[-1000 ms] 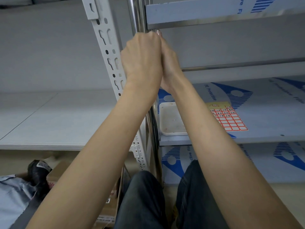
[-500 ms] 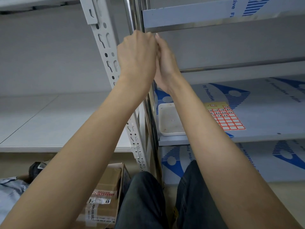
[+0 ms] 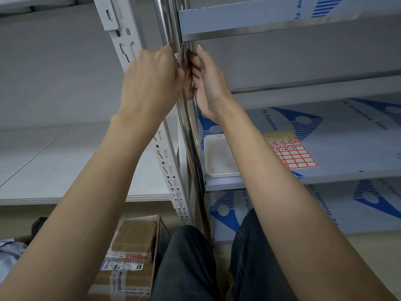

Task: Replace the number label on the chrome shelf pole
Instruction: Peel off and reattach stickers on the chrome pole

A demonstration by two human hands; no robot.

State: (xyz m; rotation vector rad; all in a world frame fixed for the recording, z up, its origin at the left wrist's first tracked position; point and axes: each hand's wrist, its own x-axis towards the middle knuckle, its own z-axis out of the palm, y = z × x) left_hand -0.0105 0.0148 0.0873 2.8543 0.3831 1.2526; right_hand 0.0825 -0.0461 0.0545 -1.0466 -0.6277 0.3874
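Observation:
The chrome shelf pole (image 3: 191, 135) runs upright through the middle of the head view. Both my hands are on it just under the upper shelf's edge. My left hand (image 3: 152, 81) is on its left side, fingers curled, pinching a small white number label (image 3: 177, 58) against the pole; only a sliver of the label shows. My right hand (image 3: 209, 81) is on the right side, its lower fingers curled against the pole and its index finger pointing up. A yellow sheet of red-bordered number labels (image 3: 290, 152) lies on the shelf to the right.
A white tray (image 3: 218, 157) sits on the film-covered shelf (image 3: 347, 161) beside the pole. A white slotted upright (image 3: 124, 38) stands just left of the pole. A taped cardboard box (image 3: 130, 259) is on the floor by my knees (image 3: 186, 263).
My hands have come slightly apart and slid a little down the pole. The white label now shows between my left fingers and the pole.

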